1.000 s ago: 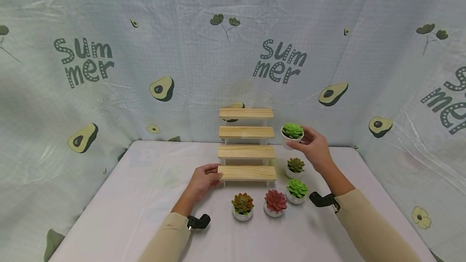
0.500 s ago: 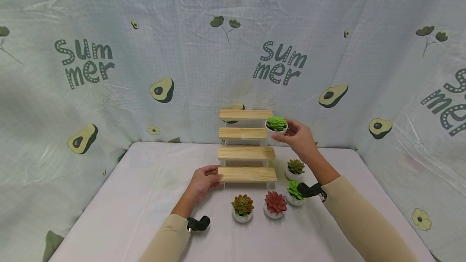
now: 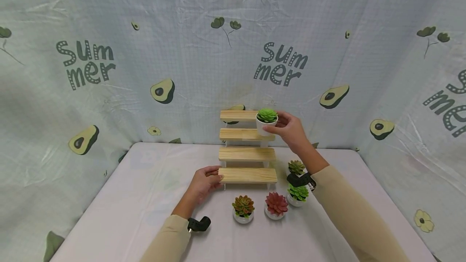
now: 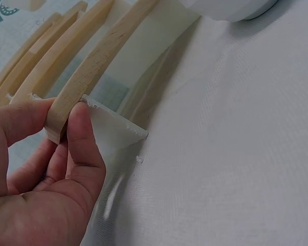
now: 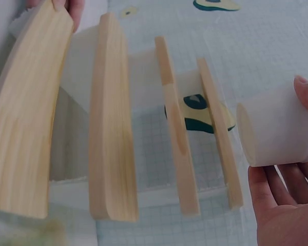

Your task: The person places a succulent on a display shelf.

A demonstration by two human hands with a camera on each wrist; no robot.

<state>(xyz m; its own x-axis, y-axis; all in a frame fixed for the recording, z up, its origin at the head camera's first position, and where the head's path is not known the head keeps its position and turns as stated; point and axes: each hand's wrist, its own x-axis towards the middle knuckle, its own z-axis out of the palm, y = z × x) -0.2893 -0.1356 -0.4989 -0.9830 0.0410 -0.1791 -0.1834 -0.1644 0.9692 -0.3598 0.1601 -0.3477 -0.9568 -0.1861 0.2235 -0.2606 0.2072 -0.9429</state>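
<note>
My right hand (image 3: pixel 291 131) holds a white pot with a bright green succulent (image 3: pixel 267 117) near the right end of the top planks of a four-step wooden stand. In the right wrist view the pot (image 5: pixel 277 128) is gripped between thumb and fingers, with a gap between its base and the top plank (image 5: pixel 220 133). My left hand (image 3: pixel 203 183) pinches the left end of the stand's lowest plank (image 3: pixel 249 175). The left wrist view shows thumb and fingers around that plank's end (image 4: pixel 66 110). All the planks carry nothing.
In front of the stand are an orange-green succulent (image 3: pixel 243 206) and a red succulent (image 3: pixel 276 204), both in white pots. A bright green one (image 3: pixel 298 193) and an olive-green one (image 3: pixel 296 167) stand to the right, under my right forearm. A printed cloth (image 3: pixel 193 51) hangs behind.
My right hand has carried the green succulent pot leftward and up, from beside the stand to in front of its upper planks. My left hand has stayed at the lowest plank.
</note>
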